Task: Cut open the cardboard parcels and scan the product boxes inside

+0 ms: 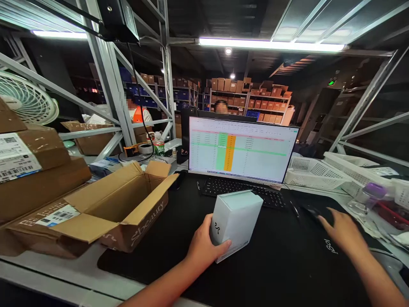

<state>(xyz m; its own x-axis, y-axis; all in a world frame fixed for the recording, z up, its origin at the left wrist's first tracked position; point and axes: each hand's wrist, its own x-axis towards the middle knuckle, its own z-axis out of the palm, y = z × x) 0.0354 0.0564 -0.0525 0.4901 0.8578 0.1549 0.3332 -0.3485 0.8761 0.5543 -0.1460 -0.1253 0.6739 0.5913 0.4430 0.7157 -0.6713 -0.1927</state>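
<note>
1. A warehouse packing station: metal racking overhead, shelves of brown cartons in the dim background, and a desk covered by a black desk mat (275,264).
2. Along the back edge of the mat stand a monitor (243,149) showing a spreadsheet and a keyboard (243,192) in front of it.
3. At the desk's left edge an open cardboard carton (118,209) lies on its side with its flaps spread; it looks empty inside. More labelled cartons are stacked beside it.
4. A white box (236,221) stands upright near the middle of the mat, just in front of the keyboard, out of the carton and still sealed as far as can be seen.
5. The left hand (204,247) grasps the white box at its lower left side, thumb along the front face, fingers wrapped behind.
6. The right hand (338,230) lies flat and loose over a dark mouse (311,211) toward the mat's right edge, well apart from the box; whether it actually grips is hard to tell.
7. White plastic baskets (316,170) sit at the desk's right edge.
</note>
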